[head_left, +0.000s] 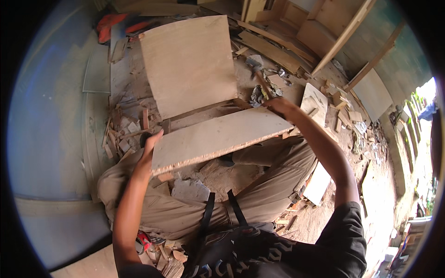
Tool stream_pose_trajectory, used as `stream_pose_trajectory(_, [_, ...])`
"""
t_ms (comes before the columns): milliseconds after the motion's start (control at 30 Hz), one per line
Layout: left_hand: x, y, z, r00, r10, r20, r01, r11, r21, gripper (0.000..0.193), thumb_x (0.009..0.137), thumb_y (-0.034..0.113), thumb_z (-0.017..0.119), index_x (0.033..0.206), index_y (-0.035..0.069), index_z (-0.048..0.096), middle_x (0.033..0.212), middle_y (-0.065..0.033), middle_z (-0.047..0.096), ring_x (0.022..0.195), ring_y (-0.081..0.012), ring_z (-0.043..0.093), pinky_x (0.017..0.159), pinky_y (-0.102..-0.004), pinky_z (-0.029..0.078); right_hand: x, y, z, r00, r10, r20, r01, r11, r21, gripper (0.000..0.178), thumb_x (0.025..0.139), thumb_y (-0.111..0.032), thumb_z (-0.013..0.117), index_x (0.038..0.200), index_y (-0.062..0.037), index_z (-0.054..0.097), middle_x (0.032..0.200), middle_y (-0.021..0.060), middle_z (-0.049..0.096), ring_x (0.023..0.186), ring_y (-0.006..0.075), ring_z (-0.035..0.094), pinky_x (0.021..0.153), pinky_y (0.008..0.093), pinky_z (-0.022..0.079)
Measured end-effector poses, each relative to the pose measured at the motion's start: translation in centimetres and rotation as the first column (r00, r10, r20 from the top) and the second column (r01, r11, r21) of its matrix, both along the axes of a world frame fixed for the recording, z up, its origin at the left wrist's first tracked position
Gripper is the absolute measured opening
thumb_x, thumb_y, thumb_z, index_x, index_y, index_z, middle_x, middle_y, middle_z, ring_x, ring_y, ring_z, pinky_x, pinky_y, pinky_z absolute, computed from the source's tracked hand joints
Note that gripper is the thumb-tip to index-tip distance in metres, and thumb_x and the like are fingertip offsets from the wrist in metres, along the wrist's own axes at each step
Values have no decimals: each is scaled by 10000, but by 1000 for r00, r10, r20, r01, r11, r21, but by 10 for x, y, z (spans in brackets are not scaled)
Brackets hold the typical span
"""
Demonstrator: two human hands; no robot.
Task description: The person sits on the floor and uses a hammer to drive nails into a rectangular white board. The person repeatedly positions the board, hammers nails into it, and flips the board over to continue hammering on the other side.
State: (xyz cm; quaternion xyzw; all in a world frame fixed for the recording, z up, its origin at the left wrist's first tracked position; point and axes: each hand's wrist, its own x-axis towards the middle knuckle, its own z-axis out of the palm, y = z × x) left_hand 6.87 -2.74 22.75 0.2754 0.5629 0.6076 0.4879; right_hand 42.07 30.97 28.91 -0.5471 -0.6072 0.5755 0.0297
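Note:
My right hand [282, 107] is closed round the wooden handle of a hammer [262, 81], whose head is at the far end of the handle, above the littered floor. Across my lap lies a pale wooden board [218, 136] with a rough, splintery near edge. My left hand [152, 142] grips the board's left end, thumb along the top, with the other fingers mostly hidden. Just beyond the board, a large square plywood panel [190, 67] rises, and narrow wooden strips join the two.
Wood offcuts [345, 111] and scraps litter the floor around my legs. Long planks [271, 51] lie at the back right. A blue-grey panel [51, 120] stands close on the left. A greyish slab [191, 190] rests between my legs, and a red cloth [110, 27] lies far left.

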Motion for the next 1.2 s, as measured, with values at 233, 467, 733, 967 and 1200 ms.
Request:
stream_pose_trajectory(233, [29, -10, 22, 982, 60, 177, 60, 796, -602, 898, 772, 763, 531, 1221, -14, 558, 1142, -154, 629, 1009, -265, 597, 838, -378, 474, -13, -53, -43, 983, -54, 176, 96, 966, -240, 303, 927, -370, 571, 954, -75, 636, 807, 61, 654, 578, 152, 626, 499, 356, 514])
stream_pose_trajectory(467, [38, -12, -14, 989, -123, -86, 35, 748, -663, 922, 802, 717, 547, 1292, -63, 502, 1319, -190, 528, 1223, -242, 472, 1045, -342, 333, -3, -77, -80, 993, -34, 110, 66, 949, -308, 464, 824, -524, 683, 932, -73, 673, 794, 42, 648, 651, 127, 628, 577, 325, 515])
stream_pose_trajectory(733, [-21, -39, -99, 987, -157, -30, 117, 838, -533, 692, 832, 543, 646, 1164, -64, 613, 1195, -150, 614, 1117, -215, 543, 998, -279, 363, -22, -116, -77, 987, 80, 139, -76, 997, -28, 501, 725, -401, 825, 909, 39, 676, 800, 70, 660, 634, 149, 627, 584, 297, 506])
stream_pose_trajectory(967, [-19, -38, -97, 983, -140, 120, 181, 857, -483, 616, 845, 445, 670, 1184, -65, 607, 1226, -147, 602, 1135, -212, 536, 1003, -282, 363, -3, -103, -132, 966, -106, -235, 86, 992, -96, 389, 766, -341, 801, 858, 6, 653, 742, 21, 623, 618, 95, 571, 550, 257, 442])
stream_pose_trajectory(1200, [-19, -34, -90, 944, -101, 315, 228, 888, -400, 574, 851, 423, 667, 1155, -62, 620, 1208, -134, 603, 1126, -204, 533, 1011, -298, 358, -2, -104, -131, 968, -101, -231, 94, 995, -42, 373, 790, -371, 776, 831, -18, 661, 729, -15, 575, 630, 68, 506, 556, 242, 390])
